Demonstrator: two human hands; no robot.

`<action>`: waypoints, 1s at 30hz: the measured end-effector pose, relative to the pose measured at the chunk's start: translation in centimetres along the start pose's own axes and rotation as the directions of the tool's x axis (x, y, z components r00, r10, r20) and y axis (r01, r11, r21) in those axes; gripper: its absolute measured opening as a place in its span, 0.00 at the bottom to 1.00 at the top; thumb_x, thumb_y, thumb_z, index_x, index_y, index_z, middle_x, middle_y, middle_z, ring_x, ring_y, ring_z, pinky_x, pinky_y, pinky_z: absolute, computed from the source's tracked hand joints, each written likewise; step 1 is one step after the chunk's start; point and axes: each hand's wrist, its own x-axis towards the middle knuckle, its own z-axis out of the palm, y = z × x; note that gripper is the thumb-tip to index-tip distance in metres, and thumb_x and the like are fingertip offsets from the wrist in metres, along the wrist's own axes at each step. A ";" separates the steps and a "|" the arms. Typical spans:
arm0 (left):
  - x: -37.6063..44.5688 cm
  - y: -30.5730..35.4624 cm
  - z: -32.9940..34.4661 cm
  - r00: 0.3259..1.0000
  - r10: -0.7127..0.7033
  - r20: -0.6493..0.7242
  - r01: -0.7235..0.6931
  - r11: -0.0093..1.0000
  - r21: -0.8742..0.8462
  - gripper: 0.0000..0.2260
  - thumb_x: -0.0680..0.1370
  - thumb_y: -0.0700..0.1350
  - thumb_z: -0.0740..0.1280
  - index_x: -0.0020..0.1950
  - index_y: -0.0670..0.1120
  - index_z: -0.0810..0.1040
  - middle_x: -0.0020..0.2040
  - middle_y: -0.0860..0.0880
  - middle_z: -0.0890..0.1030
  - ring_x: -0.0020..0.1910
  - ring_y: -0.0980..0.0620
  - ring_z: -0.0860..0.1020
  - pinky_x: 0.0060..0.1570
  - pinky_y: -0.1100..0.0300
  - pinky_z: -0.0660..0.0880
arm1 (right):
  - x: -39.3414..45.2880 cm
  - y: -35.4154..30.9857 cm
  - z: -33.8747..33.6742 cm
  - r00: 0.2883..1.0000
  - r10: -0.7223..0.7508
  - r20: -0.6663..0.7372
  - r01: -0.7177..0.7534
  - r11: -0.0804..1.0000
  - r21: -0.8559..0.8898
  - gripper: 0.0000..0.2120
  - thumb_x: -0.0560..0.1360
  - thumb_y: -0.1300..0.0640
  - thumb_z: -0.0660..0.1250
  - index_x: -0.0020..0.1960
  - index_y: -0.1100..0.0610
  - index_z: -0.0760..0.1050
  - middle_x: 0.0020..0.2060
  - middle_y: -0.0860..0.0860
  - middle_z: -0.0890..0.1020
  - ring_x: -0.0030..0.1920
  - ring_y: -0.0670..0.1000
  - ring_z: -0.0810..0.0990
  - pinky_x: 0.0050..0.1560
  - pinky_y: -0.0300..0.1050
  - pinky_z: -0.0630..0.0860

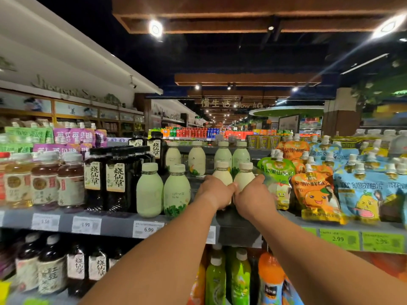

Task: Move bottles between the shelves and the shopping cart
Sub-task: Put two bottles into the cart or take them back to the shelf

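A: What stands at the left of the frame?

B: Two pale green plastic bottles with white caps (163, 190) on the grey shelf (114, 224), upright.

A: And at the centre?

B: The left hand (217, 192) grips a cream plastic bottle (222, 171), the right hand (253, 198) grips a second cream bottle (245, 173). Both are upright, caps up. Orange spout pouches (315, 194) stand just right.

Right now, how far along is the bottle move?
Done: nothing I can confirm; no cart is in view. In hand: left hand and right hand each have a grip on a cream bottle, left and right, on the shelf. Left: the pale green bottles stand untouched.
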 end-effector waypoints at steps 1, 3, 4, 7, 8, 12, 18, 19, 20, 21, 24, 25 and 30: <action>-0.9 0.1 -0.5 1.000 0.023 0.000 -0.023 1.000 0.001 0.31 0.74 0.63 0.69 0.69 0.45 0.69 0.63 0.45 0.78 0.55 0.46 0.79 0.54 0.51 0.78 | -0.9 -0.1 -0.7 1.000 -0.010 -0.006 0.010 1.000 0.003 0.36 0.77 0.43 0.61 0.73 0.65 0.52 0.62 0.62 0.75 0.60 0.63 0.76 0.54 0.51 0.72; -3.1 0.0 -1.6 0.997 0.077 0.002 -0.077 0.997 0.012 0.29 0.75 0.63 0.68 0.68 0.45 0.71 0.62 0.45 0.79 0.56 0.45 0.79 0.57 0.50 0.77 | -2.9 -0.5 -1.9 1.000 -0.025 -0.011 0.025 0.999 0.027 0.33 0.78 0.43 0.62 0.71 0.64 0.56 0.61 0.61 0.75 0.58 0.62 0.77 0.52 0.52 0.74; -4.2 -0.3 -2.3 0.995 0.102 -0.003 -0.102 0.995 0.022 0.29 0.75 0.63 0.68 0.68 0.46 0.71 0.63 0.45 0.79 0.58 0.45 0.78 0.58 0.49 0.76 | -4.1 -0.8 -2.4 0.999 -0.034 -0.016 0.035 0.999 0.036 0.31 0.78 0.43 0.62 0.70 0.64 0.59 0.59 0.61 0.76 0.57 0.62 0.78 0.49 0.51 0.74; -8.2 -2.7 -5.3 0.987 0.154 -0.053 -0.152 0.987 0.043 0.34 0.74 0.65 0.68 0.72 0.45 0.67 0.68 0.45 0.75 0.65 0.43 0.74 0.60 0.52 0.73 | -8.6 -2.1 -3.1 0.996 -0.069 -0.052 0.071 0.997 0.032 0.26 0.77 0.43 0.64 0.62 0.62 0.65 0.56 0.60 0.76 0.54 0.62 0.78 0.45 0.50 0.74; -9.5 -4.1 -6.5 0.984 0.163 -0.071 -0.160 0.986 0.052 0.35 0.74 0.65 0.68 0.73 0.45 0.66 0.69 0.45 0.74 0.66 0.43 0.73 0.61 0.52 0.73 | -10.5 -2.8 -3.0 0.994 -0.086 -0.067 0.088 0.996 0.026 0.25 0.76 0.43 0.64 0.60 0.62 0.66 0.56 0.61 0.76 0.55 0.63 0.77 0.47 0.52 0.75; -15.0 -13.9 -12.2 0.991 0.093 -0.096 -0.084 0.992 0.095 0.29 0.74 0.64 0.67 0.67 0.47 0.71 0.65 0.46 0.78 0.62 0.44 0.76 0.54 0.57 0.74 | -19.3 -6.6 0.8 0.997 -0.075 0.022 0.074 0.995 0.069 0.24 0.74 0.44 0.66 0.58 0.62 0.67 0.56 0.61 0.75 0.57 0.65 0.76 0.54 0.56 0.75; -23.4 -32.6 -24.6 0.943 -0.244 -0.228 0.288 0.939 0.189 0.27 0.74 0.64 0.66 0.64 0.46 0.73 0.61 0.44 0.78 0.60 0.42 0.76 0.53 0.53 0.74 | -34.7 -15.9 11.1 0.917 -0.221 0.332 0.226 0.974 0.026 0.27 0.76 0.40 0.63 0.61 0.63 0.71 0.58 0.61 0.74 0.57 0.63 0.75 0.57 0.54 0.75; -25.0 -35.3 -26.8 0.926 -0.291 -0.240 0.340 0.920 0.194 0.25 0.74 0.64 0.66 0.62 0.47 0.75 0.58 0.45 0.79 0.58 0.42 0.77 0.50 0.55 0.74 | -37.0 -17.8 12.5 0.898 -0.202 0.391 0.188 0.979 0.074 0.29 0.75 0.39 0.64 0.64 0.62 0.69 0.59 0.60 0.73 0.58 0.62 0.75 0.57 0.54 0.75; -26.7 -37.7 -28.8 0.904 -0.338 -0.264 0.390 0.903 0.181 0.25 0.74 0.65 0.66 0.60 0.47 0.75 0.55 0.46 0.81 0.54 0.44 0.79 0.45 0.56 0.73 | -39.3 -19.6 13.9 0.879 -0.184 0.439 0.147 0.982 0.118 0.31 0.73 0.38 0.65 0.65 0.61 0.67 0.60 0.59 0.73 0.59 0.62 0.75 0.57 0.54 0.75; -28.2 -39.8 -30.7 0.876 -0.381 -0.297 0.439 0.884 0.162 0.25 0.73 0.65 0.67 0.58 0.46 0.75 0.51 0.46 0.81 0.50 0.45 0.79 0.42 0.56 0.71 | -41.4 -21.5 15.2 0.857 -0.195 0.477 0.137 0.978 0.154 0.33 0.72 0.38 0.66 0.67 0.60 0.66 0.62 0.59 0.72 0.60 0.61 0.74 0.58 0.55 0.75; -31.6 -45.5 -35.8 0.805 -0.448 -0.388 0.533 0.833 0.145 0.28 0.73 0.65 0.68 0.61 0.44 0.74 0.55 0.44 0.81 0.55 0.41 0.79 0.45 0.55 0.72 | -46.8 -27.2 19.0 0.781 -0.289 0.554 0.209 0.956 0.204 0.37 0.72 0.37 0.66 0.70 0.61 0.63 0.66 0.59 0.70 0.65 0.61 0.71 0.62 0.55 0.72; -32.5 -47.1 -37.3 0.780 -0.471 -0.413 0.564 0.814 0.137 0.29 0.73 0.65 0.68 0.62 0.43 0.74 0.57 0.42 0.81 0.57 0.40 0.78 0.46 0.54 0.73 | -48.5 -29.0 20.2 0.758 -0.333 0.561 0.248 0.942 0.225 0.37 0.72 0.37 0.66 0.70 0.62 0.63 0.65 0.59 0.71 0.65 0.61 0.71 0.62 0.55 0.71; -36.1 -54.6 -43.5 0.633 -0.573 -0.520 0.690 0.722 0.044 0.29 0.72 0.66 0.69 0.61 0.45 0.73 0.58 0.43 0.81 0.57 0.41 0.79 0.46 0.55 0.73 | -55.2 -36.7 26.2 0.621 -0.481 0.619 0.320 0.876 0.360 0.34 0.72 0.38 0.67 0.66 0.61 0.65 0.62 0.59 0.72 0.62 0.62 0.73 0.59 0.54 0.72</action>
